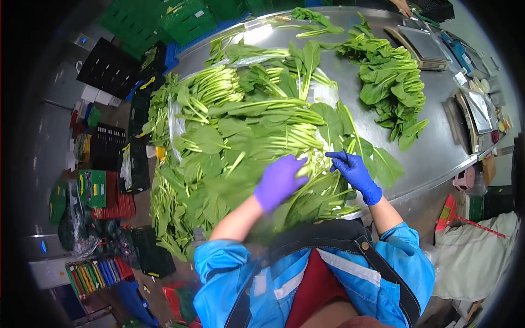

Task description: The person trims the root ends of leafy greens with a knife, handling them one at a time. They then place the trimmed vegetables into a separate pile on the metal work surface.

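Just under the left grip [280, 183] and to the left of the right grip [355, 176] lie the pale stems of the leafy greens [273, 145], piled on the metal counter [437, 139]. The left grip, in a purple glove, is blurred over the stems; I cannot tell whether it is clenched or released. At the right grip's fingers shows a thin dark item [346, 156], too small to name; whether they grasp it, I cannot tell. The leaves are broad and deep green, the stems light green and mostly pointing right. Clear plastic [176, 128] shows among them. A second heap [391, 82] lies farther off. Green crates [186, 22] stand beyond the counter; to the left, a green crate [92, 188] sits by red crates [116, 203], contents unclear.
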Available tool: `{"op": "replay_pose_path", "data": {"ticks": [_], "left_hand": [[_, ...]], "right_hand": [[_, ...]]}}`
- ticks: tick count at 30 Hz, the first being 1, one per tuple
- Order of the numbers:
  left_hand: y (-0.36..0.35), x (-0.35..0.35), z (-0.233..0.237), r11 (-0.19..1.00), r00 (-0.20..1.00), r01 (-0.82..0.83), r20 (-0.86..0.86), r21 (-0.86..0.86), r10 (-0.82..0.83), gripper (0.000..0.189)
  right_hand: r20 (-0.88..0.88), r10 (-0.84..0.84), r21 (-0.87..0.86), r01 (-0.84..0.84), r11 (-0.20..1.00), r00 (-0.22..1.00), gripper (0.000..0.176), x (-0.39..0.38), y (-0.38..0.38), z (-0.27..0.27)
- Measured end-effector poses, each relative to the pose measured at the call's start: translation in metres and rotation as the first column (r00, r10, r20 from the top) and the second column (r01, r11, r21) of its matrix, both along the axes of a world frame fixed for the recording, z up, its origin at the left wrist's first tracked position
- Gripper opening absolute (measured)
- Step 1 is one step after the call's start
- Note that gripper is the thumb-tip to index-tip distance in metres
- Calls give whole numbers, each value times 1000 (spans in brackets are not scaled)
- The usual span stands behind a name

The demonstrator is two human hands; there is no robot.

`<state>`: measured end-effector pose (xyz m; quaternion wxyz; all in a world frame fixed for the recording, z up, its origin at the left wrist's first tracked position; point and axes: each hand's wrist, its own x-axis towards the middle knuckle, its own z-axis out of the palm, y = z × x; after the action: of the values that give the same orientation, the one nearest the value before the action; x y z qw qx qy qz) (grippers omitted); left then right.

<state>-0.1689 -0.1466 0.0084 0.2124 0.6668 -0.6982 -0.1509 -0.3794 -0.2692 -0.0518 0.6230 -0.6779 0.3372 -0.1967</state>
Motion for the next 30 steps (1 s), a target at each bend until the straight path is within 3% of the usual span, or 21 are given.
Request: {"op": "replay_pose_path", "data": {"ticks": [2,5,10,12,13,15,16,19,20,21,22,24,26,30], "left_hand": [[-5,8,-41,993,948,-113,-294,39,120,38],[-2,-1,-32,966,901,-241,-347,94,259,33],[7,-14,-14,964,877,-266,-417,-8,239,32],[12,-16,-13,972,881,-236,-418,22,223,33],[15,-17,-15,972,879,-234,-432,-21,202,32],[24,-19,-9,953,870,-285,-446,-104,212,32],[28,-16,-5,925,862,-331,-458,-186,216,32],[32,-3,2,942,783,-321,-589,-104,202,32],[31,-2,1,942,780,-324,-590,-93,210,32],[28,-1,1,968,826,-216,-552,-126,113,33],[25,0,2,982,862,-102,-507,-161,6,33],[24,-5,6,984,843,-82,-537,-158,-16,33],[27,-5,16,988,893,-150,-433,-23,125,28],[30,41,36,956,912,-290,-314,-41,263,27]], "right_hand": [[-6,14,-48,-15,999,1000,25,2,12,-9],[-138,52,-244,-85,966,989,27,10,28,-11],[-92,21,-467,-62,882,996,29,34,37,-16],[-269,99,-517,-231,824,958,29,39,33,-18],[-268,100,-517,-230,824,958,29,39,34,-22],[-196,107,-419,-182,889,975,29,35,33,-34],[-317,78,-445,-221,868,945,30,28,28,-33],[-235,60,-306,-132,943,970,30,17,26,-31],[-61,38,-282,-54,958,997,30,21,29,-14],[112,6,-244,21,970,994,32,27,33,13],[184,60,-21,-57,998,981,38,33,37,45],[-14,280,20,-280,960,960,36,39,40,44],[4,232,78,-232,970,973,34,44,43,37],[8,196,207,-193,959,981,29,31,44,9]]}}
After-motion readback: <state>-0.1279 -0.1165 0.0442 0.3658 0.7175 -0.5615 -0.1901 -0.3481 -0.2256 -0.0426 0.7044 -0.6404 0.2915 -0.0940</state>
